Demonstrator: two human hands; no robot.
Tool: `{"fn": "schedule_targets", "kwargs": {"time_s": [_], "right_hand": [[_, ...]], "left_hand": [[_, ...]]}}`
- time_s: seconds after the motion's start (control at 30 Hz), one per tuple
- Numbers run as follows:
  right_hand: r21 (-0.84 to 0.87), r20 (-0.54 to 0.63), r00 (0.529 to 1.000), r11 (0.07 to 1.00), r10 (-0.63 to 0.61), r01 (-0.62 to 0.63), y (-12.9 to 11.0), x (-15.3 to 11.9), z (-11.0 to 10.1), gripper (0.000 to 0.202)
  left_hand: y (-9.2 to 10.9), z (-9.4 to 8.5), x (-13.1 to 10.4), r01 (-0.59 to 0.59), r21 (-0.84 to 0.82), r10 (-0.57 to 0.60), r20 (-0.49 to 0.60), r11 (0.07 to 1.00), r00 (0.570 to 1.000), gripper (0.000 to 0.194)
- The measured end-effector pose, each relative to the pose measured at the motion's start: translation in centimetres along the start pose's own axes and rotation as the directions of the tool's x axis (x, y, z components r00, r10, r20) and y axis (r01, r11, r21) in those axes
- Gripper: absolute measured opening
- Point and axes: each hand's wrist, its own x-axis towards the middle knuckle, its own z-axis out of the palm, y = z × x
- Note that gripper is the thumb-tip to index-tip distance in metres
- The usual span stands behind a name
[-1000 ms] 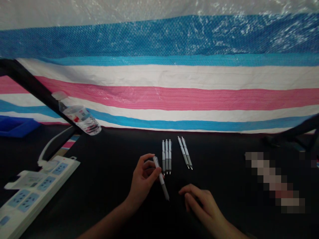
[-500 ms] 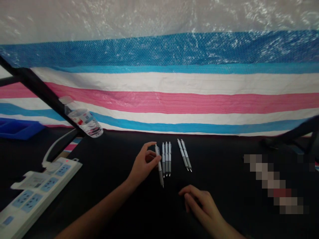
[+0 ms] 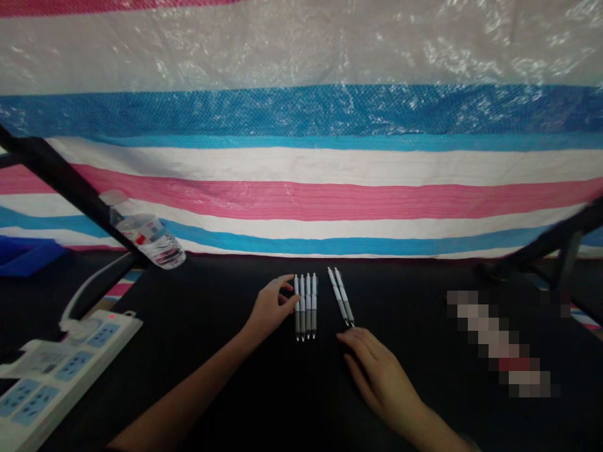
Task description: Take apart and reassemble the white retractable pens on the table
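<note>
Several white pens with grey grips [image 3: 308, 307] lie side by side in a row on the black tabletop, tips toward me. At the row's left edge is my left hand [image 3: 273, 306], its index finger at the top of the outermost pen [image 3: 296, 307] and its thumb on that pen's side. To the right, two more pens of the same kind [image 3: 340, 296] lie together, slightly slanted. Just below their tips rests my right hand [image 3: 372, 370], holding nothing, with its fingers stretched forward and the thumb apart.
A white power strip [image 3: 70, 376] with a plugged-in cord lies at the left. Behind it a clear plastic bottle [image 3: 157, 242] leans by a black frame bar [image 3: 70, 194]. A blue tray [image 3: 28, 256] stands far left. Striped sheeting [image 3: 330, 201] hangs behind the table. A pixelated patch covers the right side.
My left hand has brought its pen up against the row, level with the others. My right hand has moved forward, closer to the two slanted pens, and its fingers have straightened. The view has shifted slightly.
</note>
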Motion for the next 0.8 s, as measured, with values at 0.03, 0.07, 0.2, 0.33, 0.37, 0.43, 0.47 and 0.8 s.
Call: {"fn": "schedule_targets", "kwargs": {"time_s": [0.03, 0.07, 0.2, 0.33, 0.37, 0.43, 0.47, 0.8], "right_hand": [[-0.123, -0.009, 0.999, 0.991, -0.050, 0.048, 0.6, 0.2, 0.3, 0.043], [-0.235, 0.014, 0.996, 0.968, -0.086, 0.087, 1.1, 0.3, 0.6, 0.052], [-0.486, 0.080, 0.982, 0.854, -0.170, 0.187, 2.4, 0.5, 1.6, 0.057], [-0.507, 0.095, 0.971, 0.829, -0.218, 0.235, 2.0, 0.3, 1.6, 0.044], [-0.508, 0.085, 0.972, 0.830, -0.220, 0.232, 1.8, 0.3, 1.5, 0.040], [-0.505, 0.064, 0.972, 0.832, -0.227, 0.228, 1.6, 0.3, 1.1, 0.034], [-0.499, 0.058, 0.970, 0.835, -0.236, 0.233, 1.5, 0.4, 1.0, 0.032], [-0.238, -0.047, 0.904, 0.883, -0.426, 0.404, -0.1, 1.0, -1.6, 0.027]], "left_hand": [[0.2, -0.1, -0.5, 0.002, 0.001, -0.002, 0.009, 1.000, 1.000, 0.046], [0.4, -0.3, -1.1, 0.005, 0.000, -0.005, 0.015, 1.000, 1.000, 0.045], [1.6, -0.7, -3.7, 0.029, -0.013, -0.028, 0.057, 0.999, 0.998, 0.045], [3.1, -0.6, -6.3, 0.068, -0.038, -0.063, 0.115, 0.997, 0.991, 0.043], [3.3, -0.5, -6.8, 0.072, -0.049, -0.065, 0.129, 0.996, 0.989, 0.043], [3.6, -0.2, -7.7, 0.072, -0.080, -0.059, 0.155, 0.994, 0.986, 0.040], [3.6, 0.0, -8.0, 0.068, -0.093, -0.052, 0.166, 0.993, 0.985, 0.038], [2.6, 0.6, -8.6, 0.047, -0.157, -0.027, 0.130, 0.987, 0.991, 0.028]]}}
